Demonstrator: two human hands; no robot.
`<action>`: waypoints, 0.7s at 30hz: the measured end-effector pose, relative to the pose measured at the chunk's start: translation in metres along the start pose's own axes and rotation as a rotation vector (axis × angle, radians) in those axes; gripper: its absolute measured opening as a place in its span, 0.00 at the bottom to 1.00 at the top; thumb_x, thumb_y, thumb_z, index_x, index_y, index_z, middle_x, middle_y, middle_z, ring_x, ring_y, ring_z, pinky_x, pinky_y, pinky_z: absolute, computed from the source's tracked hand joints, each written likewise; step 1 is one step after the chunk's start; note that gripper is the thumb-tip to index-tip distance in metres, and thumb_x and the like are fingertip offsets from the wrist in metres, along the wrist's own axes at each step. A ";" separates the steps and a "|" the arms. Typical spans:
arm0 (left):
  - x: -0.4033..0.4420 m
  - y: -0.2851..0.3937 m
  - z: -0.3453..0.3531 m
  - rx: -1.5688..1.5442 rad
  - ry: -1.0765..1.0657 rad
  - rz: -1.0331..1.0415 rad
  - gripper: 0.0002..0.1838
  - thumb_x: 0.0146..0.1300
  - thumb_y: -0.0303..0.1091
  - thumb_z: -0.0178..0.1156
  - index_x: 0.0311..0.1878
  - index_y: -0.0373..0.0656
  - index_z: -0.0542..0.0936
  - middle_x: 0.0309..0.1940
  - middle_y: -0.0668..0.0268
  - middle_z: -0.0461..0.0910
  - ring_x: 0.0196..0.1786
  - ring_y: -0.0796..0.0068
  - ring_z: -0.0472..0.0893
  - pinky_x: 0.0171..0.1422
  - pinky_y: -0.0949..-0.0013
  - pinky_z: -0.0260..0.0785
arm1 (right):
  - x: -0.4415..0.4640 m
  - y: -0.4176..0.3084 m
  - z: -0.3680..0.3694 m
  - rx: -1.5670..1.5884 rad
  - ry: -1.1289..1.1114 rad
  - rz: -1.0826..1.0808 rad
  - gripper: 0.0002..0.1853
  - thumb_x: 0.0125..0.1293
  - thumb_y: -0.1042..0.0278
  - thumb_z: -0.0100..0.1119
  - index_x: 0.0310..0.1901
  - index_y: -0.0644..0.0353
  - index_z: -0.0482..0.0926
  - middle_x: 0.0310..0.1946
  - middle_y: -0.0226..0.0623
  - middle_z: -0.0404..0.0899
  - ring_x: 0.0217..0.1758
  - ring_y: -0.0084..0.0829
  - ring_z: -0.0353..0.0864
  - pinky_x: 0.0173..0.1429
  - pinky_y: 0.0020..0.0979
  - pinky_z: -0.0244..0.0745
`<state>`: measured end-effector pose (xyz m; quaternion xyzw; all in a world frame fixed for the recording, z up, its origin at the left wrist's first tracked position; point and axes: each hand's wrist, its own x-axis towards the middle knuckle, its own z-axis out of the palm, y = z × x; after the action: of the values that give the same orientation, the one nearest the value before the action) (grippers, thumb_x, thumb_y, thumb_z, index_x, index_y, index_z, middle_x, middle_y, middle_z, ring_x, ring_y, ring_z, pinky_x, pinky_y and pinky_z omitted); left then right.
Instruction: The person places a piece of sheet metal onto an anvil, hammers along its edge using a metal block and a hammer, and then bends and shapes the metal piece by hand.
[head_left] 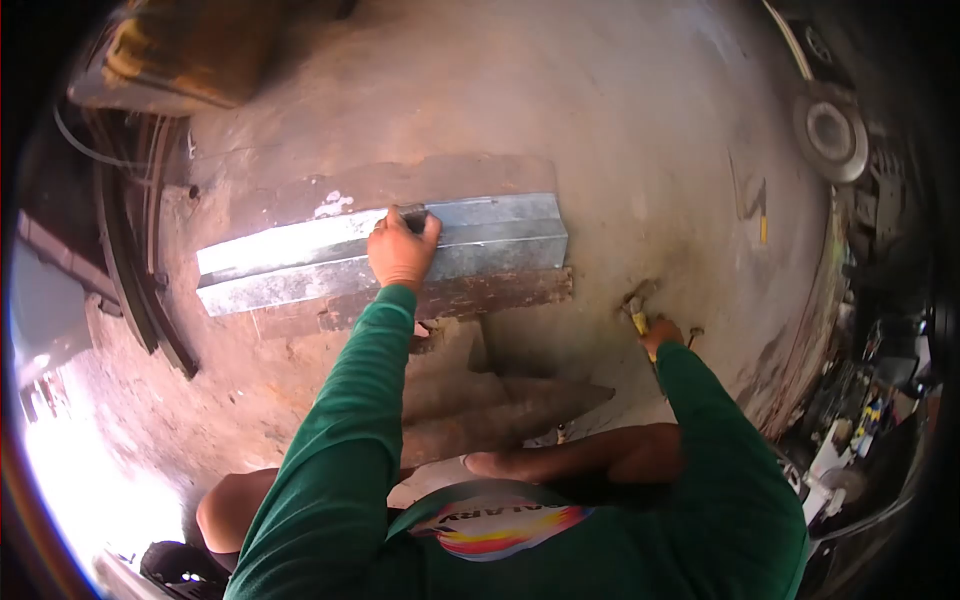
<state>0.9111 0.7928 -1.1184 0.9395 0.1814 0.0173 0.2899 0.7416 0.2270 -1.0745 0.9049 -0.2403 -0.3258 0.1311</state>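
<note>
A long, silvery piece of folded sheet metal lies lengthwise on a brown wooden board on the floor. Over its middle is my left hand, thumb and fingers closed on a small dark block that sits at the channel of the metal. Much of the block is covered by my fingers. Off to the right, my right hand grips the yellow handle of a hammer. The hammer's head is low over the floor, apart from the sheet metal; whether it touches the floor I cannot tell.
Dark curved metal strips lie at the left, below a rusty yellowish container. A yellow-handled tool and a round metal disc are on the right. Tools and parts clutter the right edge. My bent legs are close in front.
</note>
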 end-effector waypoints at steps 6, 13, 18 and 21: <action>0.003 -0.005 0.001 0.016 0.009 -0.005 0.30 0.63 0.60 0.71 0.44 0.37 0.85 0.42 0.47 0.91 0.49 0.42 0.90 0.61 0.46 0.81 | 0.002 -0.027 -0.030 0.087 -0.211 -0.185 0.28 0.80 0.51 0.69 0.60 0.74 0.82 0.48 0.61 0.90 0.51 0.56 0.91 0.60 0.55 0.85; 0.006 -0.003 0.006 0.081 0.044 0.048 0.30 0.65 0.62 0.68 0.43 0.38 0.85 0.41 0.50 0.91 0.52 0.47 0.88 0.63 0.47 0.77 | -0.084 -0.142 -0.246 0.694 -0.163 -0.394 0.16 0.86 0.57 0.62 0.51 0.66 0.76 0.30 0.43 0.80 0.33 0.39 0.83 0.38 0.45 0.80; 0.001 -0.010 0.007 0.094 0.031 0.044 0.30 0.66 0.62 0.68 0.43 0.38 0.85 0.40 0.50 0.91 0.53 0.47 0.88 0.62 0.47 0.76 | -0.156 -0.266 -0.315 0.936 -0.016 -0.872 0.14 0.89 0.56 0.58 0.50 0.59 0.72 0.24 0.39 0.75 0.23 0.41 0.78 0.31 0.47 0.74; 0.001 -0.009 0.004 0.094 0.022 0.052 0.30 0.65 0.63 0.68 0.43 0.38 0.85 0.40 0.50 0.91 0.52 0.47 0.88 0.61 0.47 0.77 | -0.166 -0.336 -0.295 0.613 0.245 -0.950 0.13 0.86 0.61 0.57 0.55 0.62 0.70 0.31 0.62 0.83 0.38 0.71 0.84 0.41 0.62 0.78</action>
<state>0.9096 0.7977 -1.1268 0.9562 0.1608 0.0267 0.2430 0.9394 0.6229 -0.8971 0.9413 0.1257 -0.1571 -0.2710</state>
